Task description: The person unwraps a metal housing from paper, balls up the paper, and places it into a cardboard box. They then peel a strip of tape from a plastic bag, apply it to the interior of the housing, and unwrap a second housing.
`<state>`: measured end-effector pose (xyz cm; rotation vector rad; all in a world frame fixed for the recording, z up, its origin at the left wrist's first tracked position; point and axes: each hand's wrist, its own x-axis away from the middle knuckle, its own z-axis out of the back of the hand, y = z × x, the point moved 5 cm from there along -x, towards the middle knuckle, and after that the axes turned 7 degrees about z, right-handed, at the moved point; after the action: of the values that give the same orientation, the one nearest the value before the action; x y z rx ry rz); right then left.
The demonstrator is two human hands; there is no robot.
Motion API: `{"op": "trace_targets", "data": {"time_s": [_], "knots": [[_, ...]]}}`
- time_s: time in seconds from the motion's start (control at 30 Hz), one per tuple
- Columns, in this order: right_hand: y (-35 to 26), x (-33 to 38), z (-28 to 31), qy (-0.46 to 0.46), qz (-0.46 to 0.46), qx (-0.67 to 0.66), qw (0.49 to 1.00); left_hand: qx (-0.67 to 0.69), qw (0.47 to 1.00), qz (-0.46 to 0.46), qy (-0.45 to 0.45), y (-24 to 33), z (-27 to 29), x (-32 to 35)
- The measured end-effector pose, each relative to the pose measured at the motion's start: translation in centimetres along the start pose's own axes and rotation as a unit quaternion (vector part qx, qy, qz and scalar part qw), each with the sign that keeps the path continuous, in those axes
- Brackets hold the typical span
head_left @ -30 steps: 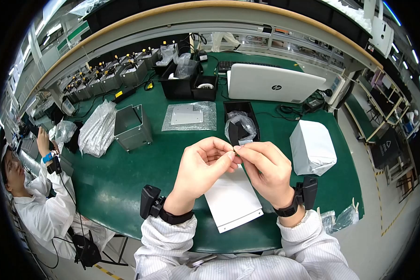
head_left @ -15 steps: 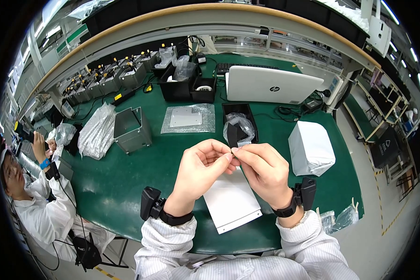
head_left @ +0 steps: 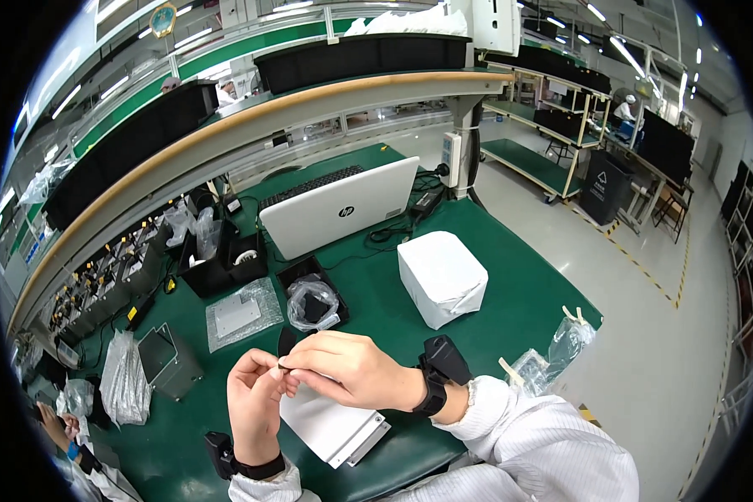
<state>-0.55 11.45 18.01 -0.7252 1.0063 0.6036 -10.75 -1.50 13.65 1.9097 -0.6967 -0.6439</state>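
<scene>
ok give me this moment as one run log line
left hand: pinching black strip | right hand: pinching same strip | white panel: under hands | white-wrapped block: on green tabletop

Round dark logo [head_left: 346, 212] on the back of the white computer [head_left: 305, 226]; small label [head_left: 394, 212] near its lower right corner, print too fine. Triangular symbol [head_left: 601, 177], white characters below, on the black bin [head_left: 596, 201]. Yellow label [head_left: 132, 313] on what looks like a black adapter [head_left: 145, 310], illegible.

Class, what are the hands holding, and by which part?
A black strip, pinched by its near end between the left hand and right hand; the exact grip is partly hidden.
</scene>
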Motion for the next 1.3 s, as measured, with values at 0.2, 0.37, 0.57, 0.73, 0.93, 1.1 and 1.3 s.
{"op": "trace_targets", "data": {"time_s": [0.2, 0.37, 0.57, 0.73, 0.93, 1.1, 1.3], "knots": [[-2.8, 0.3, 2.7, -0.063, 0.027, 0.006, 0.998, 0.037, 0.991, 0.075, -0.099, -0.9, -2.8, 1.6], [-6.2, 0.2, 5.3, -0.167, 0.074, -0.024, 0.983, 0.029, 0.981, 0.13, -0.144, -1.1, -5.4, 4.0], [-9.8, 0.9, 7.6, -0.197, 0.139, -0.017, 0.97, 0.031, 0.961, 0.202, -0.186, -1.8, -7.7, 7.6], [-12.6, 1.5, 8.1, -0.231, 0.208, 0.007, 0.95, 0.039, 0.952, 0.216, -0.215, -1.6, -9.7, 10.7], [-13.5, 3.1, 8.4, -0.24, 0.213, 0.009, 0.947, 0.05, 0.941, 0.246, -0.228, -2.6, -10.5, 12.3], [-12.8, 3.9, 9.1, -0.261, 0.186, -0.007, 0.947, 0.059, 0.941, 0.252, -0.218, -4.2, -11.2, 12.0], [-10.8, 5.6, 9.4, -0.262, 0.09, -0.05, 0.96, 0.04, 0.937, 0.272, -0.215, -5.8, -11.5, 10.9]]}}
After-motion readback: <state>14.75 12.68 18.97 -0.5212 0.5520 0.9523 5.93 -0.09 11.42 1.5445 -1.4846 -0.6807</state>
